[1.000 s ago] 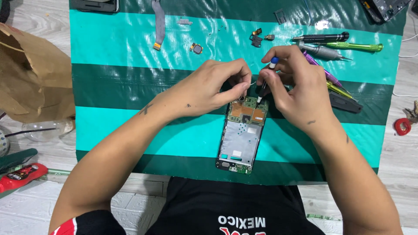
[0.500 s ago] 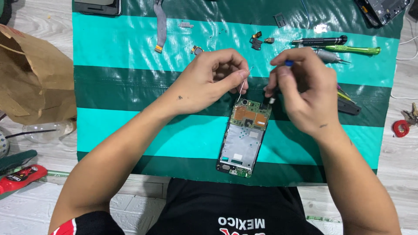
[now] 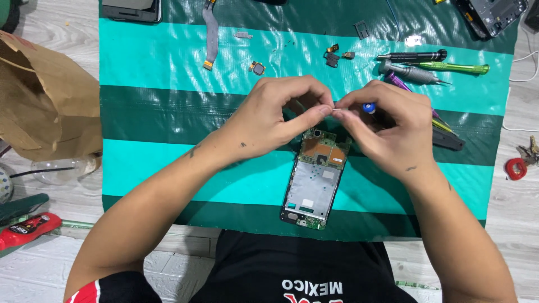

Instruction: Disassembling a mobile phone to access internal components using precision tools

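Note:
An opened phone frame point(image 3: 313, 185) with its circuit board exposed lies on a green striped mat point(image 3: 168, 163) in front of me. My left hand point(image 3: 278, 115) and my right hand point(image 3: 384, 126) meet just above the phone's top end. The fingertips of both pinch a tiny thin metal piece point(image 3: 338, 110) between them. My right hand also holds a small screwdriver with a blue cap point(image 3: 368, 108) against its palm.
Several screwdrivers and pry tools point(image 3: 426, 64) lie at the right of the mat. A flex cable point(image 3: 211, 36), small phone parts point(image 3: 257, 68) and another phone body point(image 3: 494, 14) sit along the far edge. A brown paper bag point(image 3: 45, 101) stands left.
Both hands have lifted from the phone's top edge and come together, fingertips now pinching the small metal piece above the board. The phone has not moved.

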